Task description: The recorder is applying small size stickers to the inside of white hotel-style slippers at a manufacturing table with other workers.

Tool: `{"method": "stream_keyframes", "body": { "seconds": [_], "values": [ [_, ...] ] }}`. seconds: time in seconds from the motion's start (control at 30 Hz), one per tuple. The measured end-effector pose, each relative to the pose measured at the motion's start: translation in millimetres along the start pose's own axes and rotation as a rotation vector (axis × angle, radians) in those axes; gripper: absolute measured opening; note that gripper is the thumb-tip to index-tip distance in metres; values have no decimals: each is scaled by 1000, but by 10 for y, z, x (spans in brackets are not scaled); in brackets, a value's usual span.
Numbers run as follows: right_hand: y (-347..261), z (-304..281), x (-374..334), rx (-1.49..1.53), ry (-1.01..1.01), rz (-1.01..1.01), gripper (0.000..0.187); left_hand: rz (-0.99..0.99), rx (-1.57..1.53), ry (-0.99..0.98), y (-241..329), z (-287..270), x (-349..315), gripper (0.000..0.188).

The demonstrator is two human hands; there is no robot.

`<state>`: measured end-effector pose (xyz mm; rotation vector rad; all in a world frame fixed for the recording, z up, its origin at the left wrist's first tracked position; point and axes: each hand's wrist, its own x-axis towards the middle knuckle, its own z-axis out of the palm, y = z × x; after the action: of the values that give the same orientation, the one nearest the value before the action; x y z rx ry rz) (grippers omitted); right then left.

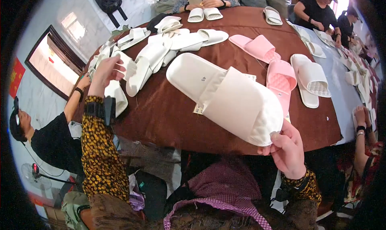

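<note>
A white slipper (237, 103) is held up over the table's near side by my right hand (289, 149), which pinches it at the toe end. Its heel points to the far left, and dark printing marks the insole. My left hand (105, 75) is raised at the left, fingers apart and partly curled, beside a heap of white slippers (155, 53). No slipper is plainly in its grasp. Past the held slipper lie two pink slippers, one (257, 47) farther off and one (281, 77) partly covered by it. A pair of white slippers (311, 77) rests to their right.
A brown cloth (161, 117) covers the table. Across it a person sits behind white slippers (205, 14); another white slipper (272, 15) lies at the far right. At the left a person in black (54, 139) reaches toward the heap. More people work at a pale table (341, 89) rightward.
</note>
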<state>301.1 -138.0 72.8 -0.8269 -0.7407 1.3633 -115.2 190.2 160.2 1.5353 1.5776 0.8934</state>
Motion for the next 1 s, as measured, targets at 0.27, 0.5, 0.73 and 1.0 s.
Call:
{"method": "stream_keyframes", "body": {
  "seconds": [0.27, 0.5, 0.73, 1.0],
  "values": [
    [9, -24, 110, -26, -54, 43, 41, -111, 477, 194, -635, -56, 692, 56],
    [-37, 18, 140, -72, -126, 95, 39, 120, 1231, 7, -1099, -156, 1472, 66],
    [99, -222, 289, -44, -136, 142, 45, -148, 896, 158, -1218, 175, 1813, 94],
    [137, -213, 418, -42, -13, 180, 48, -231, 877, 233, -1142, 173, 1781, 108]
  ]
}}
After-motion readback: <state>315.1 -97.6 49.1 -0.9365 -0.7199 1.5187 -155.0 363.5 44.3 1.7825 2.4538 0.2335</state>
